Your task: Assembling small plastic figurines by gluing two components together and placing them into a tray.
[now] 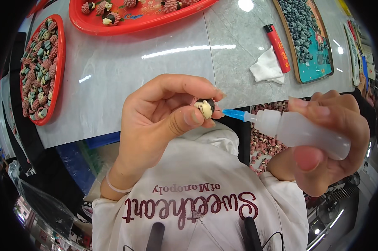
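Note:
My left hand (149, 115) pinches a small figurine (205, 108) with cream, black and pink parts between thumb and fingers, over the table's near edge. In my right hand (322, 167) is a translucent white squeeze bottle (306, 131), tilted sideways with fingers wrapped round it. Its blue needle tip (234, 113) points left at the figurine, with the thin needle very close to it. Whether the needle touches the figurine, I cannot tell.
Far left and top, red oval trays (60, 79) (143, 28) hold similar pink figurines. A red lighter (276, 48) lies by a crumpled white tissue (267, 68). Small dark blue-grey pieces lie on a teal tray (316, 72). More pink pieces (264, 144) sit below the table edge.

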Demonstrator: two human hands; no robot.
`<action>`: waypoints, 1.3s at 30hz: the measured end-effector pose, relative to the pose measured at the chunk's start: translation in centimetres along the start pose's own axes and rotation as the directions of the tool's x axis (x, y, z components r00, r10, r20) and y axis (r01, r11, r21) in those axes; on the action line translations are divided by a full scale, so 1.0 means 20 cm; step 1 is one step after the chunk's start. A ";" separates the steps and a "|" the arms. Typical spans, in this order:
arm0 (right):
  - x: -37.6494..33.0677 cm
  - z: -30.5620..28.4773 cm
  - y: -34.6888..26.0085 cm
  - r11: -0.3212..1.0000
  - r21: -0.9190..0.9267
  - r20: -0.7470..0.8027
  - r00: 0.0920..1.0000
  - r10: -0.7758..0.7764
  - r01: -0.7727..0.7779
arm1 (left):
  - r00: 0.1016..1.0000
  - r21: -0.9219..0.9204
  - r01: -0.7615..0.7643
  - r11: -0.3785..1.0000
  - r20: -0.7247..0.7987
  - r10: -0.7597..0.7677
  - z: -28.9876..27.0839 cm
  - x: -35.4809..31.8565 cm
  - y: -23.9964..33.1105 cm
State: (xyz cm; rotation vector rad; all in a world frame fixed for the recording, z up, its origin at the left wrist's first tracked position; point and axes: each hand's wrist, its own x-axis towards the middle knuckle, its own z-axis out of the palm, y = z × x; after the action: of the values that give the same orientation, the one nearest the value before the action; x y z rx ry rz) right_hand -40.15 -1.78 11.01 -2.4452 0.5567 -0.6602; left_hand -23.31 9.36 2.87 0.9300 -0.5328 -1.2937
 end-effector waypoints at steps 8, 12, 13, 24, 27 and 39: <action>-0.01 0.01 0.10 0.964 0.247 -0.002 0.995 -0.103 0.100 | 0.994 -0.141 -0.037 0.989 0.097 0.051 -0.05 0.01 -0.01; -0.04 0.09 0.11 0.794 0.590 -0.282 0.882 0.377 -0.150 | 0.992 -0.151 -0.023 0.988 0.119 0.041 -0.04 0.03 0.00; -0.02 0.09 0.16 0.735 0.672 -0.213 0.927 0.308 -0.090 | 0.992 -0.152 -0.003 0.988 0.128 0.023 -0.04 0.03 0.00; 0.14 0.33 0.39 0.946 0.280 -0.305 0.919 0.249 -0.163 | 0.998 -0.004 -0.033 0.999 -0.062 0.033 0.04 0.06 0.02; 0.11 0.16 0.45 0.974 0.180 -0.305 0.933 0.189 -0.139 | 0.994 0.002 -0.046 0.999 -0.096 0.046 0.04 0.06 0.04; -0.07 -0.18 0.89 0.851 -0.153 -0.524 0.772 0.361 -0.502 | 1.000 0.072 0.003 0.997 -0.020 -0.002 0.07 0.09 0.04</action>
State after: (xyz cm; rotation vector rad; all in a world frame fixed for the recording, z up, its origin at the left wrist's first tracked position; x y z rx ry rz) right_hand -47.54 -16.26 2.67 -2.2546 1.4674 -1.0433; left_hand -23.56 7.15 4.12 1.0026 -0.5654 -1.2732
